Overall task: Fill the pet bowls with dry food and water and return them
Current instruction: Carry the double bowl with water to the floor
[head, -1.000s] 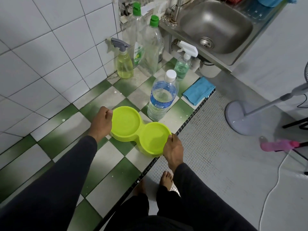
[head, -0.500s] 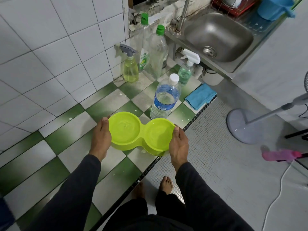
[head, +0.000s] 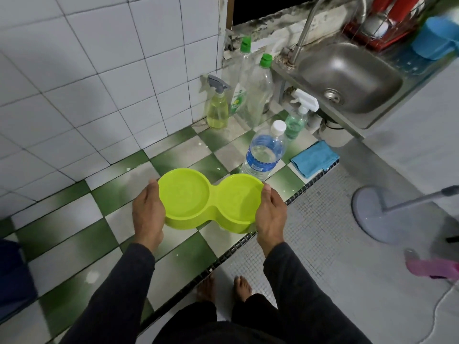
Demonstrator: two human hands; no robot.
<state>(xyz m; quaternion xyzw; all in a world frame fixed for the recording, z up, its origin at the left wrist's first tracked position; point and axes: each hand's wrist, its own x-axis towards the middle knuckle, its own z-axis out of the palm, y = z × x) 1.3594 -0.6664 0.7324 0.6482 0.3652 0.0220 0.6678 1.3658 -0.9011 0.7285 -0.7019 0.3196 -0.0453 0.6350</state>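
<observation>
Bowls (head: 211, 199) — one green double dish — sit between my hands: left hand (head: 148, 214) grips its left end, right hand (head: 270, 214) its right, above the tiled floor (head: 74, 244). Fingers underneath are hidden.

Green and white floor with bottles and a cloth

The raised floor (head: 74, 244) has green and white squares and a dark strip along its edge. By the wall stands a yellow spray bottle (head: 218, 110), and just beside it two tall clear bottles with green caps (head: 250, 90). A green spray bottle (head: 296, 117) stands under the sink. A water bottle with a white cap (head: 264, 150) stands upright nearer to us. A folded blue cloth (head: 314, 158) lies by the edge. On the lower grey floor (head: 323, 256) sit a round fan base (head: 377, 212) and a white cord (head: 442, 309).
</observation>
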